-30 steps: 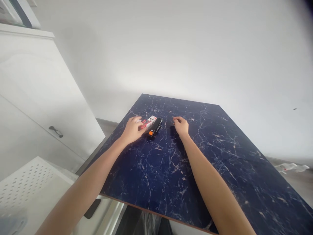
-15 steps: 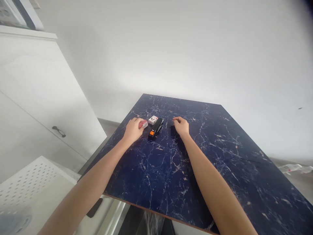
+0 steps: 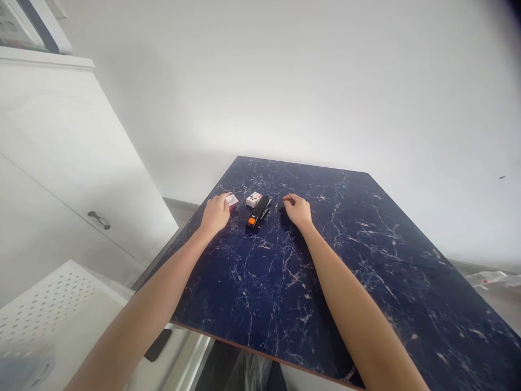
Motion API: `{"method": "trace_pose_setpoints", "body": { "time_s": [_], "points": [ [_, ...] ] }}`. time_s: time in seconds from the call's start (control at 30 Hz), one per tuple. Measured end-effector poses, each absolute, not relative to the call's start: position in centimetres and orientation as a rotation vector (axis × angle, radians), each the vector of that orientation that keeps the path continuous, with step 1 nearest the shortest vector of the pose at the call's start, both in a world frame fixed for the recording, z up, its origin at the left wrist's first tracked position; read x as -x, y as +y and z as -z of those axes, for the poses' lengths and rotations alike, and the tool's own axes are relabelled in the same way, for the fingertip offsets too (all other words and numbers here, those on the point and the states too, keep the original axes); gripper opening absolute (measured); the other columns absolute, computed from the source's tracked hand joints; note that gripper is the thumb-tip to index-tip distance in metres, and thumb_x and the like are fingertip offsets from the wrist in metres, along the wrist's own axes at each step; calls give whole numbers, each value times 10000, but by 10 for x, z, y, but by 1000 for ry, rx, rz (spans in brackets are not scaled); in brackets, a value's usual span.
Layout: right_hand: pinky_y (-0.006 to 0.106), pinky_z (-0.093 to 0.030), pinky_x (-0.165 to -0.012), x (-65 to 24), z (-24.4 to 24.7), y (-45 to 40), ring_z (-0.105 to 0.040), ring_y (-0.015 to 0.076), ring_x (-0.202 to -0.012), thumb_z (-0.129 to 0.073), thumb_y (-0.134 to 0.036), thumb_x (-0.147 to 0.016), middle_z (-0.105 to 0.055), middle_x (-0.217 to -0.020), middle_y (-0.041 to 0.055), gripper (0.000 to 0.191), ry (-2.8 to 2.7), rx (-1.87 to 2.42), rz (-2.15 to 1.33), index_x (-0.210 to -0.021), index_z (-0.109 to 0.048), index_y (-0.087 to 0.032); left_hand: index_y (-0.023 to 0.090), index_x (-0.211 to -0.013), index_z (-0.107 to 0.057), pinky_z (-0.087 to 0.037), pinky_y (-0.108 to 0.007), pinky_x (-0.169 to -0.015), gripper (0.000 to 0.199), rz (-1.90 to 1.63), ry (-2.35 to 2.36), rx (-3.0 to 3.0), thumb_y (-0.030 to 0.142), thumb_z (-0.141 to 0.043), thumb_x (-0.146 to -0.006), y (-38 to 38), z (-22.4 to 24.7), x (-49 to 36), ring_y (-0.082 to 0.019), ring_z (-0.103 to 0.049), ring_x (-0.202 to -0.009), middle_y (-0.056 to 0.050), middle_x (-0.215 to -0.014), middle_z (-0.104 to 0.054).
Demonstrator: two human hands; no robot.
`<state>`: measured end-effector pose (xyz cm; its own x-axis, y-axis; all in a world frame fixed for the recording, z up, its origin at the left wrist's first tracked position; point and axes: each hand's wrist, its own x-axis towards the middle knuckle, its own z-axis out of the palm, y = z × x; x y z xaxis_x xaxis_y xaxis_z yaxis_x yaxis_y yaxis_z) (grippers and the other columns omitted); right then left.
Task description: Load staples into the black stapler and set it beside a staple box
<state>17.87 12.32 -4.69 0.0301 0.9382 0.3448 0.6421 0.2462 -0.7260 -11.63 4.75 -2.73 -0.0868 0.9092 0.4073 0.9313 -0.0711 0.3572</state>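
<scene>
My left hand point(image 3: 216, 212) is closed round the left end of a small red and white box point(image 3: 232, 201) near the table's left edge. To the right of it, a black stapler point(image 3: 259, 210) with an orange button lies slantwise. A small white box point(image 3: 254, 199) with dark and red print sits beside the stapler's far end. Further right, my right hand point(image 3: 298, 208) is held low at the table with its fingers curled and the fingertips drawn together. Whatever they may hold is too small to make out.
The dark blue marble-patterned table point(image 3: 277, 282) stands against a white wall point(image 3: 285, 81). A white cabinet point(image 3: 69, 141) is at the left, with a perforated white surface point(image 3: 52, 304) below it. A dark phone-like object point(image 3: 158, 345) lies beneath my left forearm.
My left hand has moved left and slightly down with the red and white box, which now shows its pale top. My right hand has shifted slightly left. The stapler stays in place.
</scene>
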Motion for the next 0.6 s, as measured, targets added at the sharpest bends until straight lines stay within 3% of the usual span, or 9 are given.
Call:
{"method": "trace_pose_setpoints", "body": {
  "time_s": [0.13,0.23,0.4,0.6],
  "points": [
    [358,-511,-891,-177,47,123,-698,216,-879,-550,-258,-856,-772,-945,30,235,-1735,1493,-433,-960,-761,-256,189,-1404,-558,-446,-474,-1028,456,840,-2129,2003,317,-314,-1040,44,23,113,-331,-596,-1191,-158,-1289,-660],
    [348,-513,-885,-177,46,121,-701,216,-893,-547,-252,-855,-774,-943,25,237,-1748,1489,-426,-959,-761,-256,206,-1423,-542,-468,-482,-992,515,716,-2126,2052,463,-500,-978,43,20,112,-365,-608,-1166,-165,-1262,-670],
    [329,-514,-866,-175,43,117,-705,211,-902,-539,-238,-858,-776,-945,22,244,-1779,1489,-416,-962,-759,-255,167,-1448,-496,-505,-438,-953,581,710,-2137,2090,343,-603,-905,43,18,106,-361,-630,-1160,-163,-1279,-682],
    [329,-517,-873,-175,41,113,-706,211,-917,-531,-222,-861,-778,-958,20,252,-1823,1491,-393,-973,-754,-257,142,-1498,-446,-524,-416,-949,700,772,-2172,2295,367,-640,-863,32,12,81,-356,-634,-1194,-165,-1361,-646]
  ]
}}
